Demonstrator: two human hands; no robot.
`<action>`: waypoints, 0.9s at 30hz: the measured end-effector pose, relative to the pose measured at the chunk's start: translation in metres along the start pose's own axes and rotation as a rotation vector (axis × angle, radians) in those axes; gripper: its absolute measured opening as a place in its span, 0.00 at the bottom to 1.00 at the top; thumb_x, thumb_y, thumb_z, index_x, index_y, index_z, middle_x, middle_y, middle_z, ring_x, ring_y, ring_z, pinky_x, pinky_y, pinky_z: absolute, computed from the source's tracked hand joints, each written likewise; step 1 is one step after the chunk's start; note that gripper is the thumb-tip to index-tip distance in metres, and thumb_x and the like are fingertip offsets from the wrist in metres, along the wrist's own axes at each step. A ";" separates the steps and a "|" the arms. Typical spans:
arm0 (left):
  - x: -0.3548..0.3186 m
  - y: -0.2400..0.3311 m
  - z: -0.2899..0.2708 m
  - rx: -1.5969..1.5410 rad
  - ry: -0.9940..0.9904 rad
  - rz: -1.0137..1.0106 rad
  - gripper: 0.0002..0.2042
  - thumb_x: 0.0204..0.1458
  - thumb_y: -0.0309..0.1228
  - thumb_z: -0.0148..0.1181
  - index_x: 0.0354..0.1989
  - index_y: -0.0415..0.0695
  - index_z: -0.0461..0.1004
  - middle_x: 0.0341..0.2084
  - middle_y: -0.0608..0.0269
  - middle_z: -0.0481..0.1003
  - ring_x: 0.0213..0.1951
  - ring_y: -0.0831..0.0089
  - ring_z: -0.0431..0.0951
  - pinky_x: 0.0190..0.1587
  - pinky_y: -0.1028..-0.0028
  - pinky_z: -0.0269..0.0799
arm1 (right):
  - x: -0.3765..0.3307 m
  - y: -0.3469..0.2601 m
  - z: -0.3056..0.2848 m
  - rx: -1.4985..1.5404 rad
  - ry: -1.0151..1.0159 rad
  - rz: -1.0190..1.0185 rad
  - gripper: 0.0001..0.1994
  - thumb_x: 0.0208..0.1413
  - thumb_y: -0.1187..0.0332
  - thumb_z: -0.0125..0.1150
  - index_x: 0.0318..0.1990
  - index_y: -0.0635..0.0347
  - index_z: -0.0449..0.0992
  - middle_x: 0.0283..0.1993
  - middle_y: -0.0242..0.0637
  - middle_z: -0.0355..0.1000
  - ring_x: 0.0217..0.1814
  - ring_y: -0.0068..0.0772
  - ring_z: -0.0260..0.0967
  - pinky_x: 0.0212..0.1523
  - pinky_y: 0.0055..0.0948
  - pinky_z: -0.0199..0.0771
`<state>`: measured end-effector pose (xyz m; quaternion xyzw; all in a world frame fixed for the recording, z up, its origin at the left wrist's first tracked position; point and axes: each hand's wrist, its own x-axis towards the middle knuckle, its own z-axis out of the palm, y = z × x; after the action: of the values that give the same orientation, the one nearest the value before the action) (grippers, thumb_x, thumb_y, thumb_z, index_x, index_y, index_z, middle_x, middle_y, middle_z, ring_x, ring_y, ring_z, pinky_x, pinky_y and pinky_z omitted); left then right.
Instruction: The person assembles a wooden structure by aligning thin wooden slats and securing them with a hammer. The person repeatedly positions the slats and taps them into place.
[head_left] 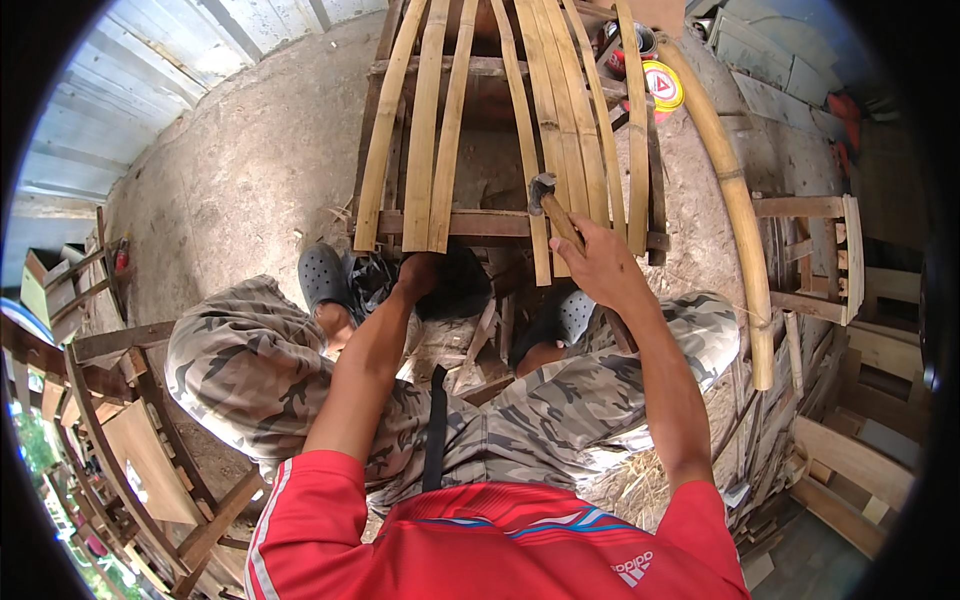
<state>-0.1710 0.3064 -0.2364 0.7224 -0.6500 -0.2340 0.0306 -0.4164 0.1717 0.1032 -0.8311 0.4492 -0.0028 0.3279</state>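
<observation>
Dusty floor (250,170); right grip (604,265) wraps hammer (560,218); left grip (420,272) perhaps touching bag (465,284).

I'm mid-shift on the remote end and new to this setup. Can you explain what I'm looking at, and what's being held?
There is no robot here: these are a person's own bare hands. The single picture comes from the left of two fisheye cameras worn on the head, looking down, so picture left is the person's left and edges bend near the rim.

In front, long bamboo strips lie across a wooden frame. The right hand grips a hammer, its head over one strip. The left hand is by a black plastic bag, below the strips' near ends; its fingers are hidden, so I can't tell whether it holds anything.
</observation>
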 end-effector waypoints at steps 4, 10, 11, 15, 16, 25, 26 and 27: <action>-0.017 0.014 0.001 -0.259 -0.052 -0.057 0.13 0.53 0.34 0.57 0.44 0.50 0.84 0.42 0.49 0.82 0.48 0.48 0.82 0.52 0.55 0.78 | 0.001 -0.007 0.001 -0.008 -0.016 -0.004 0.24 0.66 0.57 0.60 0.60 0.67 0.73 0.38 0.61 0.76 0.42 0.64 0.74 0.46 0.46 0.72; -0.028 0.038 0.007 -0.140 -0.107 -0.103 0.12 0.52 0.29 0.56 0.40 0.45 0.83 0.42 0.46 0.82 0.47 0.48 0.82 0.48 0.53 0.79 | -0.001 -0.001 0.002 0.000 0.014 -0.021 0.24 0.65 0.57 0.60 0.60 0.67 0.73 0.38 0.60 0.76 0.42 0.63 0.74 0.46 0.46 0.73; -0.031 0.043 0.007 -0.153 -0.059 -0.112 0.11 0.51 0.28 0.56 0.40 0.44 0.83 0.42 0.46 0.82 0.47 0.48 0.82 0.48 0.53 0.79 | -0.001 0.000 0.001 0.004 0.012 -0.009 0.24 0.65 0.57 0.60 0.60 0.67 0.73 0.38 0.60 0.76 0.42 0.63 0.74 0.46 0.45 0.73; -0.051 0.047 0.022 -0.175 0.139 -0.175 0.10 0.50 0.27 0.57 0.38 0.44 0.84 0.40 0.48 0.82 0.46 0.48 0.82 0.47 0.53 0.79 | -0.001 -0.010 -0.004 -0.004 -0.032 0.037 0.23 0.65 0.58 0.60 0.60 0.66 0.73 0.37 0.60 0.76 0.42 0.63 0.75 0.45 0.45 0.73; -0.052 0.049 0.024 -0.175 0.183 -0.189 0.10 0.49 0.26 0.58 0.37 0.43 0.84 0.40 0.48 0.82 0.46 0.49 0.82 0.46 0.53 0.78 | -0.002 -0.012 -0.005 -0.004 -0.039 0.048 0.23 0.65 0.58 0.60 0.59 0.66 0.73 0.37 0.60 0.76 0.42 0.62 0.75 0.45 0.45 0.73; -0.041 0.059 0.013 -0.180 0.043 -0.328 0.10 0.54 0.27 0.57 0.39 0.43 0.84 0.43 0.48 0.81 0.47 0.49 0.82 0.47 0.55 0.78 | -0.002 -0.003 -0.001 0.004 -0.009 0.012 0.22 0.65 0.58 0.60 0.59 0.67 0.73 0.36 0.60 0.76 0.40 0.59 0.75 0.45 0.44 0.73; -0.041 0.058 0.013 -0.184 0.053 -0.316 0.10 0.54 0.27 0.56 0.40 0.43 0.84 0.44 0.48 0.81 0.48 0.49 0.82 0.48 0.56 0.78 | -0.002 -0.003 -0.002 0.006 -0.011 0.019 0.23 0.65 0.58 0.60 0.59 0.67 0.73 0.36 0.60 0.76 0.39 0.59 0.75 0.45 0.44 0.73; -0.043 0.058 0.014 -0.187 0.063 -0.303 0.10 0.54 0.27 0.56 0.41 0.44 0.84 0.45 0.48 0.81 0.48 0.49 0.82 0.48 0.56 0.78 | -0.003 -0.003 -0.002 0.005 -0.009 0.023 0.23 0.65 0.58 0.60 0.59 0.68 0.73 0.36 0.60 0.76 0.40 0.59 0.75 0.45 0.44 0.73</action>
<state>-0.2317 0.3419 -0.2155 0.8130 -0.5078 -0.2729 0.0823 -0.4166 0.1736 0.1069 -0.8250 0.4574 0.0036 0.3319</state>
